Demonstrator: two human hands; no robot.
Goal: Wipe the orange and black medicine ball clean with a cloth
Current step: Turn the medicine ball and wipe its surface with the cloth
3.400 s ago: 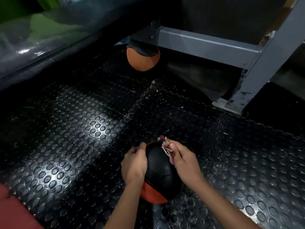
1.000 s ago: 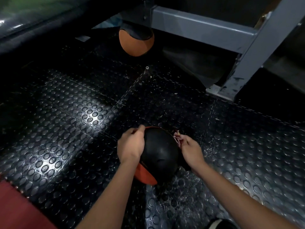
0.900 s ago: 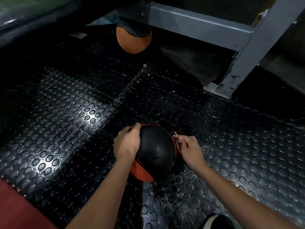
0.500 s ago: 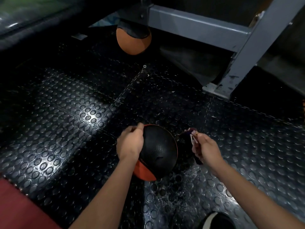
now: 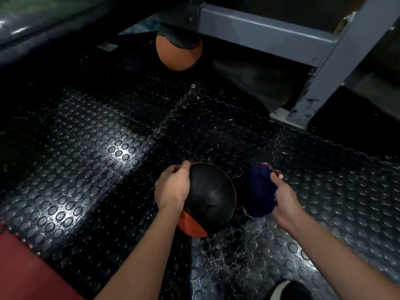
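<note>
The orange and black medicine ball (image 5: 211,197) sits on the studded black floor mat, black side up with an orange panel low on its left. My left hand (image 5: 172,187) grips its left side, fingers curled over the top edge. A bunched dark blue cloth (image 5: 260,191) with a bit of red and white at its top is held just right of the ball, apart from it. My right hand (image 5: 283,198) grips that cloth from the right.
A second orange and black ball (image 5: 178,50) lies farther back under a grey steel frame (image 5: 320,68), whose foot stands at the right. The mat (image 5: 108,152) near my hands looks wet. A red mat edge (image 5: 19,263) is at bottom left, a shoe (image 5: 287,290) at bottom right.
My right hand has pulled the cloth off the ball's right side and away to the right. My left hand has kept its hold on the ball.
</note>
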